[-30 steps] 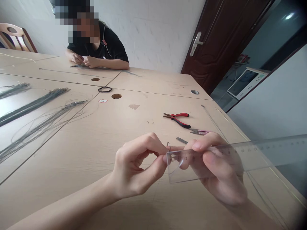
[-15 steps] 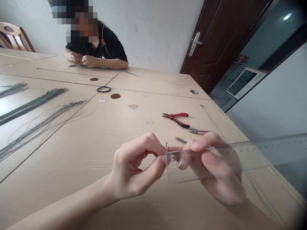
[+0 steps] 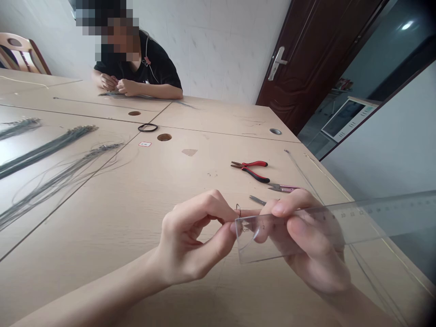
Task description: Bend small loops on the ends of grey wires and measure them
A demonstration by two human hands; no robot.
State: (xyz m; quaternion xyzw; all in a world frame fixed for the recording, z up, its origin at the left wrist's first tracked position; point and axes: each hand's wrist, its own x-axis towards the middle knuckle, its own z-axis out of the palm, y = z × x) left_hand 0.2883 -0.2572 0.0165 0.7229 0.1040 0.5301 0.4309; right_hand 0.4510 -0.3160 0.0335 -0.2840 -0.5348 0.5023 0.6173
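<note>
In the head view, both hands are held above the table (image 3: 136, 213). The left hand (image 3: 195, 238) has its thumb and forefinger closed together at the tips, pinching a thin dark loop (image 3: 240, 210) that stands up just above them. The right hand (image 3: 315, 245) has its fingers closed on a clear ruler (image 3: 371, 213), thumb on the near face. The ruler's zero end lies at the left thumb tip; whether they touch, I cannot tell. Its other end runs out past the table's right edge in the view.

Beyond the hands lie red-and-black pliers (image 3: 255, 174), their jaws slightly apart, with small snips (image 3: 282, 187) just beside them and a pointed metal tip (image 3: 258, 199) nearer the right hand. A tape roll (image 3: 275, 133) rests near the table's far right corner. Three bundles of grey strands (image 3: 51, 149) lie on the left side; a black band (image 3: 147, 131) and a small label (image 3: 145, 144) lie to their right. At the far edge, a person (image 3: 158, 72) in black rests both forearms on the table.
</note>
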